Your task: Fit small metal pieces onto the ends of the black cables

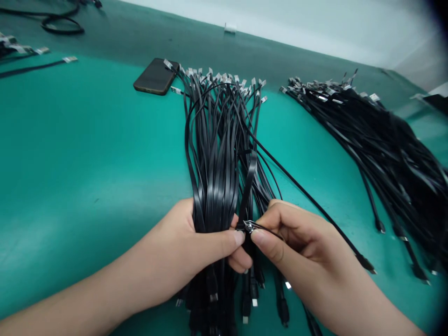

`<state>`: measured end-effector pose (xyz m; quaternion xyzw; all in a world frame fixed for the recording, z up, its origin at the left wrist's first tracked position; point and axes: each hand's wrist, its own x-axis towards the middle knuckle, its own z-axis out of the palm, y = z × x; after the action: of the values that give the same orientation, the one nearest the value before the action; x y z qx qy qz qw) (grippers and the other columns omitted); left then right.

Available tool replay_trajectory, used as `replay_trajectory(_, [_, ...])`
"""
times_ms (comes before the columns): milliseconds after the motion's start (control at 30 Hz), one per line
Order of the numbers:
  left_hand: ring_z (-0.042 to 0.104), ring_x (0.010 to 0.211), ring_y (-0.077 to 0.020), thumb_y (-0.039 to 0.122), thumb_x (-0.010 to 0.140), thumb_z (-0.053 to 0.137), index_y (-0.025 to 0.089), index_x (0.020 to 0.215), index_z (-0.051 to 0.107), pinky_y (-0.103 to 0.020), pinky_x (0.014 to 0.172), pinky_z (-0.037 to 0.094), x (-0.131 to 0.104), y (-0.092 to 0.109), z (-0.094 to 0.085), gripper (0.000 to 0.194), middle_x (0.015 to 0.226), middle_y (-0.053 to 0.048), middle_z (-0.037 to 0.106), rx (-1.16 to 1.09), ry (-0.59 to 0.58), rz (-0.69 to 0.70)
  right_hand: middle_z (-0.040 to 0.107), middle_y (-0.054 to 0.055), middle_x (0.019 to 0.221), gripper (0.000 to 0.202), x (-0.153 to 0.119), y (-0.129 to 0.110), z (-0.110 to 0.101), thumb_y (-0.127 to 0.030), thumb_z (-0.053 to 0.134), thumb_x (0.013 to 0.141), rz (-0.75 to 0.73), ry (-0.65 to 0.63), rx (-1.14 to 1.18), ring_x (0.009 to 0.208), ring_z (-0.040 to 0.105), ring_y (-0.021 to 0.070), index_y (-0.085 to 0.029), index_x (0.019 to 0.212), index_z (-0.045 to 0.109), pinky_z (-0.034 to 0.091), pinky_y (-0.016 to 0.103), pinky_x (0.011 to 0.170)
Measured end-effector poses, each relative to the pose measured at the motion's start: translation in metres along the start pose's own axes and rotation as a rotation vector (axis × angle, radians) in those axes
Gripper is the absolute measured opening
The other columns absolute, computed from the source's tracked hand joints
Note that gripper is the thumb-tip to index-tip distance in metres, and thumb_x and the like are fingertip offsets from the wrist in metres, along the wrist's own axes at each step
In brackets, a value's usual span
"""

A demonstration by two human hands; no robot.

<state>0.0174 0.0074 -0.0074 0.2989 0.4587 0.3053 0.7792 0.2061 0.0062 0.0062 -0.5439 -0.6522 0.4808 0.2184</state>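
A thick bundle of flat black cables (217, 182) runs up the middle of the view, silver plugs at its far end and dark connectors at its near end. My left hand (206, 247) is wrapped round the bundle, thumb across the front. Close on its right, my right hand (297, 252) pinches a thin black tie (266, 227) between thumb and index finger. A small shiny metallic piece (248, 226) sits between the fingertips of both hands; its exact form is too small to tell. A flat black strap (249, 182) rises from there along the bundle.
A dark phone (156, 77) lies on the green table (87, 154) behind the bundle, to its left. Another large pile of black cables (378, 135) spreads along the right side. More cables (31, 69) lie at the far left. One loose cable (301, 186) slants toward the right.
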Motion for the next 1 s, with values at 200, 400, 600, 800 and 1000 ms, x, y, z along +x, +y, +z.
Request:
replay_trajectory(200, [0.072,0.066,-0.0188,0.020,0.076,0.079,0.020,0.068,0.066,-0.026,0.066,0.054,-0.0002,0.0003,0.0002,0.016,0.060,0.001,0.076,0.026,0.014,0.000,0.055,0.000,0.064,0.031,0.0000,0.0002,-0.0007,-0.038,0.055,0.096,-0.014,0.004,-0.009,0.054,0.046,0.0144,-0.021,0.069,0.059,0.033,0.028,0.047])
replay_trajectory(400, [0.072,0.066,-0.0175,0.024,0.082,0.077,0.019,0.073,0.065,-0.025,0.065,0.053,-0.0012,-0.0009,0.0010,0.016,0.061,0.000,0.076,0.039,0.044,-0.009,0.054,-0.001,0.064,0.028,-0.0019,0.0017,-0.0045,-0.036,0.058,0.095,-0.014,0.093,0.021,0.055,0.045,0.0131,-0.021,0.071,0.060,0.035,0.026,0.047])
replay_trajectory(600, [0.072,0.066,-0.0175,0.029,0.080,0.080,0.019,0.073,0.064,-0.025,0.065,0.054,-0.0015,-0.0012,0.0017,0.020,0.062,-0.001,0.076,0.040,0.037,0.013,0.055,-0.002,0.066,0.025,0.0003,0.0037,-0.0045,-0.034,0.060,0.096,-0.030,0.079,0.086,0.057,0.047,0.0127,-0.020,0.074,0.061,0.038,0.025,0.049])
replay_trajectory(800, [0.071,0.064,-0.0170,0.030,0.078,0.083,0.018,0.074,0.064,-0.026,0.067,0.055,-0.0028,-0.0005,0.0013,0.022,0.063,-0.001,0.076,0.005,0.026,0.024,0.054,-0.001,0.077,0.017,0.0011,0.0070,-0.0061,-0.028,0.060,0.098,-0.136,0.119,0.084,0.063,0.052,0.0131,-0.022,0.083,0.065,0.043,0.025,0.054])
replay_trajectory(1000, [0.069,0.063,-0.0147,0.029,0.076,0.085,0.016,0.076,0.066,-0.024,0.066,0.054,0.0037,-0.0066,-0.0052,0.023,0.063,-0.001,0.074,0.035,-0.068,0.060,0.063,0.007,0.115,0.012,0.0017,0.0026,0.0002,-0.030,0.061,0.100,-0.284,-0.099,0.350,0.099,0.066,0.0207,-0.023,0.092,0.068,0.056,0.035,0.084])
